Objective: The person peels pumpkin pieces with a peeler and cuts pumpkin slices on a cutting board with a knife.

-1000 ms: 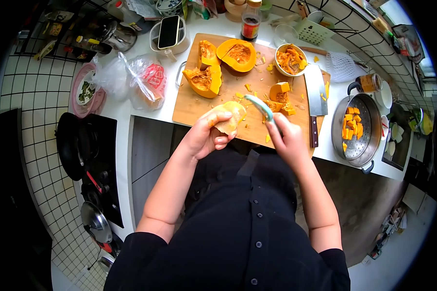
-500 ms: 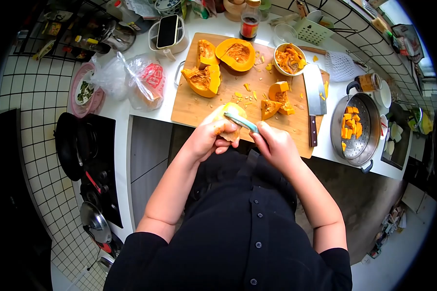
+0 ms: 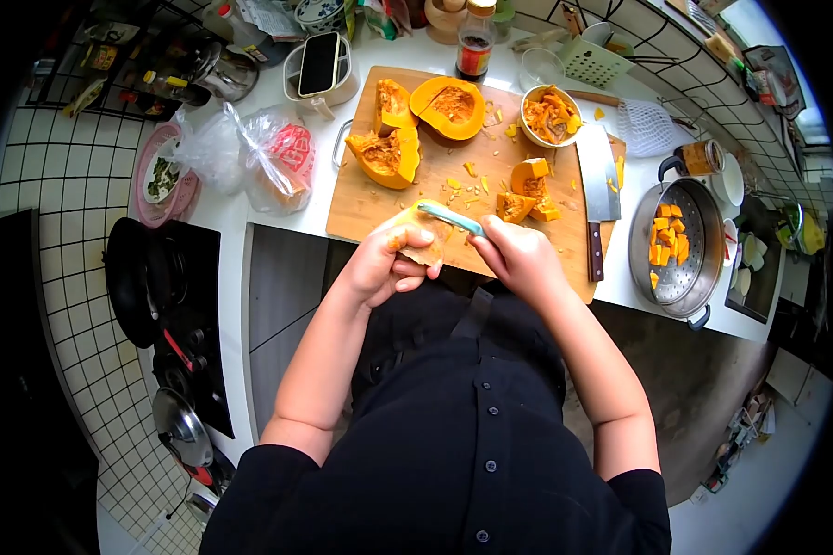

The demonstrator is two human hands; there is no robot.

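My left hand point(image 3: 379, 263) is closed around a piece of pumpkin point(image 3: 432, 248) held over the front edge of the wooden cutting board point(image 3: 359, 217). In my right hand point(image 3: 520, 259) is a light-blue peeler point(image 3: 453, 218), its head lying against the upper end of that piece. Large pumpkin wedges point(image 3: 385, 157) and a scooped-looking pumpkin half point(image 3: 448, 104) sit at the back left of the board. Smaller pumpkin chunks point(image 3: 530, 191) lie right of centre, among seeds and peel scraps. A cleaver point(image 3: 599, 185) with a dark handle rests along the board's right side.
A bowl point(image 3: 550, 116) of pumpkin pulp stands at the board's back right. Cubed pumpkin lies in a steamer pot point(image 3: 703, 268) to the right. Left are a plastic bag point(image 3: 279, 166), a container point(image 3: 342, 91) with a phone on it, and a stove point(image 3: 194, 305).
Both hands have shifted slightly left. The pumpkin piece is turned so more of its orange side shows, and the peeler sits nearer its upper end.
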